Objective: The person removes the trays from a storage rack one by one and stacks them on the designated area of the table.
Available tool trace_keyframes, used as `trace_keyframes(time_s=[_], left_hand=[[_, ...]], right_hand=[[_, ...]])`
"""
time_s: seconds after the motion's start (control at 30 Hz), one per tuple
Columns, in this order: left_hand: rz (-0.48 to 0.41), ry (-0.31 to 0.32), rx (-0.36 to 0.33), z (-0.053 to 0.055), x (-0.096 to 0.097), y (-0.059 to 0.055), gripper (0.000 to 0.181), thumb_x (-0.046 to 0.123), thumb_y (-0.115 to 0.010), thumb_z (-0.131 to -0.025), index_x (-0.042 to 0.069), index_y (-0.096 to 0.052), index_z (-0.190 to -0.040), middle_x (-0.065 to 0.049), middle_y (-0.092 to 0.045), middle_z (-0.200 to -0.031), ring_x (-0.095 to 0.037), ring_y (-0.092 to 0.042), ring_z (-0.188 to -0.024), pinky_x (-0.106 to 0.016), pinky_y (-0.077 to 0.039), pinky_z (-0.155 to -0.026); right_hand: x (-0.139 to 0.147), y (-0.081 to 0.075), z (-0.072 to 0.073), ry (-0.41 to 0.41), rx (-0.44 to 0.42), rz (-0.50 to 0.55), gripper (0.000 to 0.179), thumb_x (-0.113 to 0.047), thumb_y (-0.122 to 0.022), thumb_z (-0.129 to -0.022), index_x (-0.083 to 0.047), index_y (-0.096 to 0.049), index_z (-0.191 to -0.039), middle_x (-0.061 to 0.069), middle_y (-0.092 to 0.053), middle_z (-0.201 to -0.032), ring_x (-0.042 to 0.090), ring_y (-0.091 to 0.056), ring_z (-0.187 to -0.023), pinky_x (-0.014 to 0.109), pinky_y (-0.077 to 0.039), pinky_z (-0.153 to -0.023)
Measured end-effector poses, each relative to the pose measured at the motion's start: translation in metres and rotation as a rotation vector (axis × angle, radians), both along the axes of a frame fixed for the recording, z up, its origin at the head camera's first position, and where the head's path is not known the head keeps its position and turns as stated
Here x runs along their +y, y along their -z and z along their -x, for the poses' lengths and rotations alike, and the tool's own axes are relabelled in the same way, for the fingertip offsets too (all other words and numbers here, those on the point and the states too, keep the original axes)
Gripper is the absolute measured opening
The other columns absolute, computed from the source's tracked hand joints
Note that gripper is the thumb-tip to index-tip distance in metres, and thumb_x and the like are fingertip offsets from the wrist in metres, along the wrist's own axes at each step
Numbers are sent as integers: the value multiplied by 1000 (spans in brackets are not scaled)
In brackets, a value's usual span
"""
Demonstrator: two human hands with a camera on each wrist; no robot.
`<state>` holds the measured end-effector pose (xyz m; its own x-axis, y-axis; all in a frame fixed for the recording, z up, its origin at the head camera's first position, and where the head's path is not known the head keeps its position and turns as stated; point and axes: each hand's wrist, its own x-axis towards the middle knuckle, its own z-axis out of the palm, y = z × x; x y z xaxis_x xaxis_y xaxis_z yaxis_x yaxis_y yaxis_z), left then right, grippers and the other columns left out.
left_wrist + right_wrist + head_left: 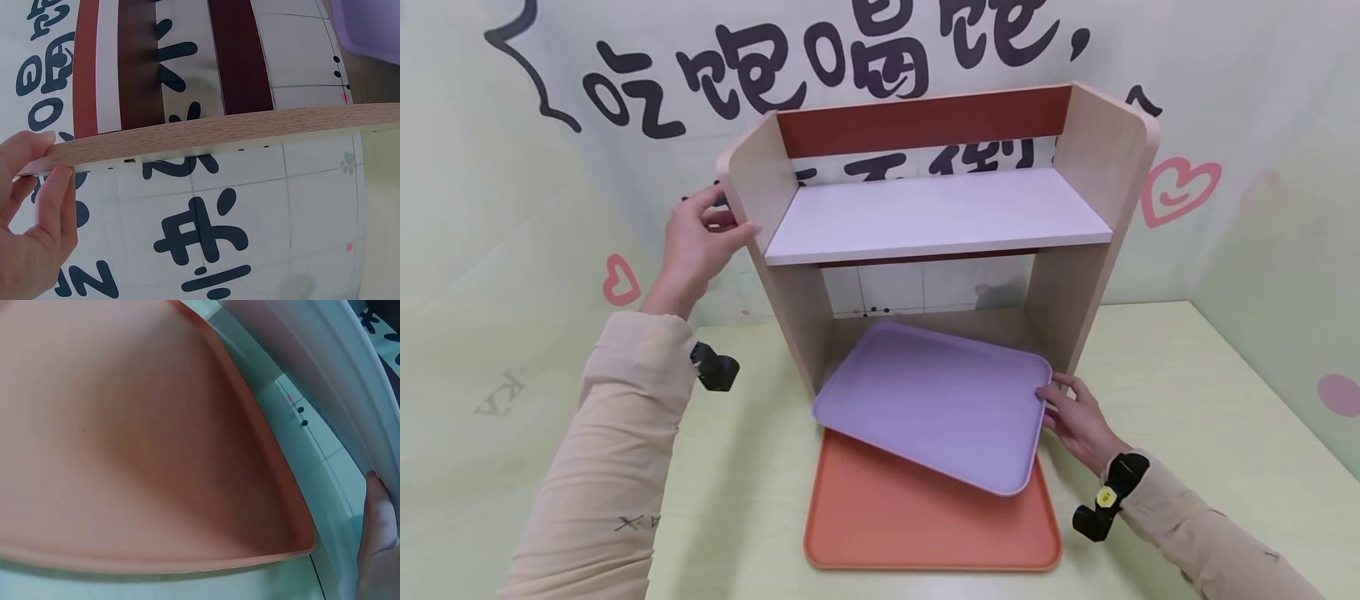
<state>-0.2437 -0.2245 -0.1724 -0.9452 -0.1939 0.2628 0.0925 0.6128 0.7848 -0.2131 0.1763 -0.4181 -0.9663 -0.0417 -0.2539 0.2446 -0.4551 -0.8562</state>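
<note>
My left hand [696,242] pinches the upper left side panel [219,128] of a small wooden shelf [932,212], thumb on one face and fingers on the other. My right hand [1081,423] holds a purple tray [932,392] by its right edge, the thumb over the rim. This tray sits askew and tilted, its far part inside the shelf's lower opening. Beneath it lies an orange tray [925,529], flat, its near half sticking out toward me. In the right wrist view the purple tray's underside [325,369] rises above the orange one, beside my right hand's finger [378,519].
The shelf stands on a pale table [1180,417] near the back wall. Its upper level is a white board between two side panels, with a red-brown rail [925,121] behind. Large black characters [737,67] mark the wall covering. Each wrist wears a black camera mount [715,367].
</note>
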Motion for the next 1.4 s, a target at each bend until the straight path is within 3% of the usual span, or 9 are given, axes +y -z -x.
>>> trace_keyframes(time_s=[0.2, 0.43, 0.77, 0.97, 1.4], left_hand=[[9, 6, 7, 1, 0, 1, 60, 28, -63, -81, 23, -38, -135, -14, -47, -123, -26, -48, -104, -37, -46, -86], [21, 9, 23, 2, -1, 2, 58, 27, -63, -81, 22, -40, -134, -14, -49, -121, -24, -49, -101, -35, -46, -85], [21, 0, 19, 3, 0, 2, 58, 27, -63, -81, 23, -40, -134, -14, -50, -119, -23, -49, -100, -34, -47, -84], [17, 0, 8, 2, 0, 1, 58, 27, -63, -81, 23, -39, -134, -13, -49, -121, -24, -49, -101, -34, -47, -84], [16, -7, 1, 2, -2, 2, 60, 28, -63, -81, 24, -37, -135, -12, -48, -123, -24, -48, -103, -34, -46, -86]], right_hand=[[9, 1, -5, -46, 15, -41, 31, 1, -48, -87, -11, -32, -111, 2, -51, -86, 9, -58, -71, 20, -51, -64], [19, 8, -11, -160, 9, -128, 35, -6, -51, -88, -9, -34, -118, 2, -53, -87, 8, -58, -73, 20, -51, -65], [19, 17, -17, -259, 7, -171, 19, -10, -55, -87, -23, -53, -100, 1, -57, -88, 10, -59, -74, 23, -52, -66], [11, 21, -15, -298, 11, -167, 18, -9, -56, -87, -23, -57, -98, 1, -59, -87, 11, -60, -72, 22, -52, -63], [4, 28, -9, -306, -5, -207, 25, -8, -56, -86, -15, -50, -109, 1, -60, -85, 11, -60, -70, 21, -51, -59]])
